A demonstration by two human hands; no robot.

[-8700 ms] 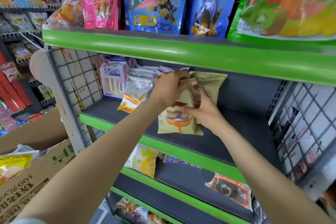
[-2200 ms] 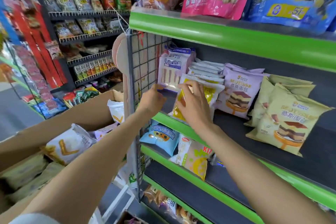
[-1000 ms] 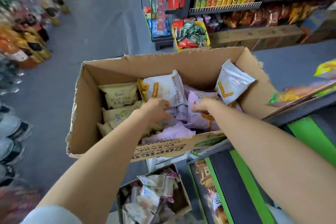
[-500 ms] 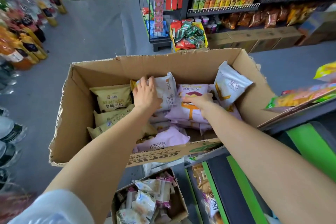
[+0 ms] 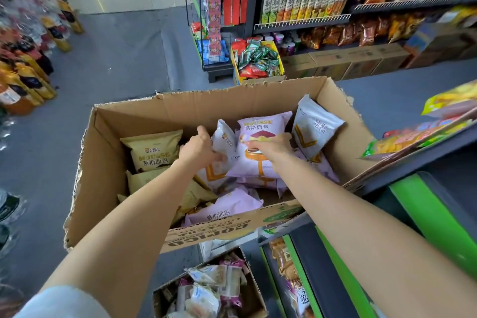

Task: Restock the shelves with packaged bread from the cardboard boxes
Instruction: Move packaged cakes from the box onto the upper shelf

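- While both your arms reach into the cardboard box, your left hand curls its fingers round a white bread pack.
- Your right hand grips the pink mousse bread pack, which is tilted up above the other packs.
- A tan pack lies at the box's left.

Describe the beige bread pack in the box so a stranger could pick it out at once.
Start at the big open cardboard box in the aisle and look to its left end. There a beige mousse bread pack stands upright, left of the left hand. Its tan wrapper with gold MOUSSE lettering sets it apart from the lilac and white packs beside it.
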